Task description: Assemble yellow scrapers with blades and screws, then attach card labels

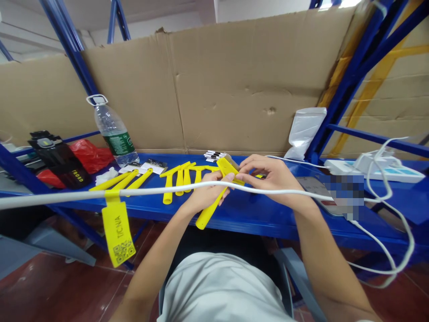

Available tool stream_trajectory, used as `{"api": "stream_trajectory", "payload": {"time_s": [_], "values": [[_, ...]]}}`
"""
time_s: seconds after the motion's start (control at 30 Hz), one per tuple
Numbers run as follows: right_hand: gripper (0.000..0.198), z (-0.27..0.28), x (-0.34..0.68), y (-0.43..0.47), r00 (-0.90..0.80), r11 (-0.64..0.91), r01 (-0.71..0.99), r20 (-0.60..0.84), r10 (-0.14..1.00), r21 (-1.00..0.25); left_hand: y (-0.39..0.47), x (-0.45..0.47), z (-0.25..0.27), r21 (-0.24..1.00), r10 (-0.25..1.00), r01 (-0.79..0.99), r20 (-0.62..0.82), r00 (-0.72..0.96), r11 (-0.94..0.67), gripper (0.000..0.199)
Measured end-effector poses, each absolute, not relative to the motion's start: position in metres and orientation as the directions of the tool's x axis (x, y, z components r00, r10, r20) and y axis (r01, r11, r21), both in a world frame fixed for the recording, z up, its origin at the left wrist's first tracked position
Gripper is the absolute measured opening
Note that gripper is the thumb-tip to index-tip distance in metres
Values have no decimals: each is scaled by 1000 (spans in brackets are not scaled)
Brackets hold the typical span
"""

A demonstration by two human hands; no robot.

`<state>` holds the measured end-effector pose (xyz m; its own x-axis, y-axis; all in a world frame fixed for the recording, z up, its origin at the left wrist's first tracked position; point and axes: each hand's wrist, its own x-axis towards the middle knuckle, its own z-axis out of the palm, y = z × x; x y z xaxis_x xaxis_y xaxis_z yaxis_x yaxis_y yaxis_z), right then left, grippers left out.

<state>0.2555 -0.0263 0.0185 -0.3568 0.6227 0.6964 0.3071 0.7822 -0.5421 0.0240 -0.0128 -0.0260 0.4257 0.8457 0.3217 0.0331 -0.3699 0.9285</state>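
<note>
A yellow plastic scraper [212,209] with a broad flat head and a round handle is held above the front of the blue shelf. My left hand [209,193] is closed around it just below the head, and the handle slants down toward me. My right hand [271,179] pinches at the right edge of the head; whether a small part lies between the fingertips cannot be made out. Left of my hands lie several T-shaped yellow scrapers [168,190]. Behind the held scraper is a small stack of black-and-white packets [214,155].
More yellow handles [139,182] and black-and-white cards [152,166] lie left. A large water bottle [117,138] and black flask [60,161] stand farther left. A white cable [161,191] with a yellow tag [118,232] crosses before my hands. A phone [323,194] and power strip [378,170] lie right.
</note>
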Motion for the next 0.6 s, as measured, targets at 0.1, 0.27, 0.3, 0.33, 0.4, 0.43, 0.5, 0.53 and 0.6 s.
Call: {"api": "stream_trajectory", "payload": {"time_s": [0.1, 0.27, 0.3, 0.33, 0.4, 0.43, 0.5, 0.53, 0.6], "values": [[23, 19, 254, -27, -362, 780, 317, 691, 626, -540, -14, 25, -25, 931, 845, 10, 327, 422, -365, 54], [21, 19, 253, -28, -372, 780, 329, 686, 626, -533, -14, 26, -25, 925, 833, 19, 334, 441, -380, 55], [21, 19, 254, -28, -371, 780, 328, 686, 625, -533, -14, 26, -25, 924, 832, 24, 333, 444, -382, 55], [21, 19, 254, -27, -371, 780, 326, 687, 625, -534, -14, 25, -25, 924, 833, 29, 329, 445, -381, 55], [19, 18, 255, -27, -369, 779, 319, 686, 627, -540, -14, 24, -25, 928, 837, 40, 316, 447, -371, 54], [18, 18, 256, -26, -365, 776, 317, 686, 630, -545, -15, 24, -25, 930, 840, 45, 308, 447, -365, 54], [16, 18, 256, -26, -360, 771, 316, 682, 637, -553, -15, 23, -25, 933, 843, 50, 299, 447, -357, 53], [15, 17, 256, -26, -358, 768, 314, 680, 640, -558, -15, 23, -25, 933, 844, 50, 298, 447, -356, 53], [14, 17, 256, -26, -350, 756, 310, 671, 654, -576, -16, 23, -25, 934, 842, 43, 300, 449, -355, 53]]}}
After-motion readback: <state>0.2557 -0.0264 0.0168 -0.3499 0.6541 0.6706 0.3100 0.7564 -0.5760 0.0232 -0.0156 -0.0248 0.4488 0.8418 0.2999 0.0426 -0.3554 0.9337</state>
